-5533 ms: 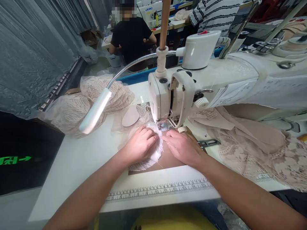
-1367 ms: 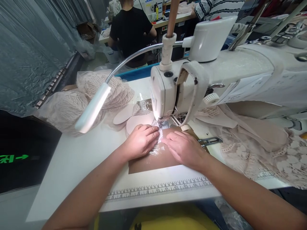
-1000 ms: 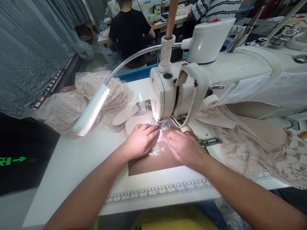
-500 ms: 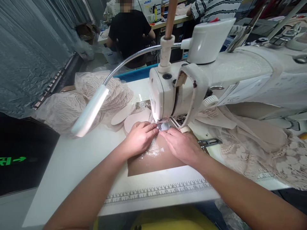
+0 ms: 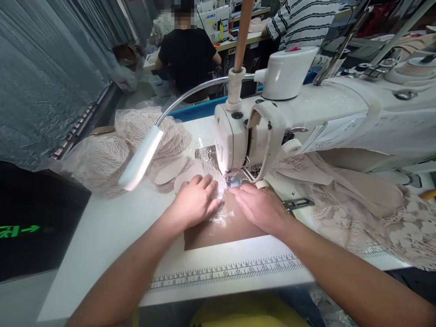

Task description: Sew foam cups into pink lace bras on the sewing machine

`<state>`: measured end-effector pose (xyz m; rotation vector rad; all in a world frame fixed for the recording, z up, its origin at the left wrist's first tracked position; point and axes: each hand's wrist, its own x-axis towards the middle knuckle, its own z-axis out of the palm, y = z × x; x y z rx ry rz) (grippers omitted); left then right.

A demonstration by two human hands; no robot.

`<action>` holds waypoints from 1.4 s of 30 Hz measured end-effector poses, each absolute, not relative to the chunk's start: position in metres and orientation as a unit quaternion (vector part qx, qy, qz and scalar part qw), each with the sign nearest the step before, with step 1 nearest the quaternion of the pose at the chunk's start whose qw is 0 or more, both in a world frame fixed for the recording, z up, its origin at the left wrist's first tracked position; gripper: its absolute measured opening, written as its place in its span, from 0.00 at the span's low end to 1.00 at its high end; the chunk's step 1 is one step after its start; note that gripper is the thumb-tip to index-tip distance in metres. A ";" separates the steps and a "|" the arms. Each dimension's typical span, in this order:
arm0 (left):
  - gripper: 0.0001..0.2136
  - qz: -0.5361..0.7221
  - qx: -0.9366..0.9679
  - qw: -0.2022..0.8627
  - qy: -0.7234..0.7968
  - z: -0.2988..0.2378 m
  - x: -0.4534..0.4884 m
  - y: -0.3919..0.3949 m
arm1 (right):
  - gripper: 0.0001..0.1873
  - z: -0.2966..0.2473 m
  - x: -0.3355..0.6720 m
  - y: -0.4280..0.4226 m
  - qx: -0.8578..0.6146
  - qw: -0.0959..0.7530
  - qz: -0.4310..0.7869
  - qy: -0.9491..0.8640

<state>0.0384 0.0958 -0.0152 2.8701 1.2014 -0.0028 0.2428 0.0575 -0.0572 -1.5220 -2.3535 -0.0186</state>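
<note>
My left hand [image 5: 194, 203] lies flat, fingers stretched forward, on a pale lace piece [image 5: 218, 187] just left of the needle of the white sewing machine [image 5: 238, 136]. My right hand [image 5: 260, 206] presses flat on the brown plate [image 5: 218, 231] right of the needle, fingertips close to the presser foot [image 5: 233, 180]. Beige oval cup pieces [image 5: 170, 170] lie behind my left hand. Most of the lace under my palms is hidden.
A gooseneck lamp [image 5: 141, 156] hangs over the left of the table. Lace bundles [image 5: 102, 156] are heaped at the back left, lace fabric [image 5: 374, 213] at the right. A ruler strip [image 5: 225, 271] runs along the front edge. Two people sit at machines behind.
The lace cup seen earlier under my hands has fed back past the needle. My left hand's fingers have spread and shifted slightly left and forward; my right hand stays put.
</note>
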 end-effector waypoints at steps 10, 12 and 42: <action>0.15 0.035 0.938 0.084 0.335 -0.011 0.043 0.085 | 0.16 -0.053 0.244 0.054 -0.532 0.210 0.051 -0.819; 0.16 0.048 0.940 0.083 0.328 -0.019 0.045 0.086 | 0.16 -0.054 0.245 0.054 -0.529 0.220 0.052 -0.818; 0.17 0.048 0.957 0.066 0.279 -0.023 0.044 0.090 | 0.15 -0.045 0.250 0.043 -0.474 0.188 0.051 -0.859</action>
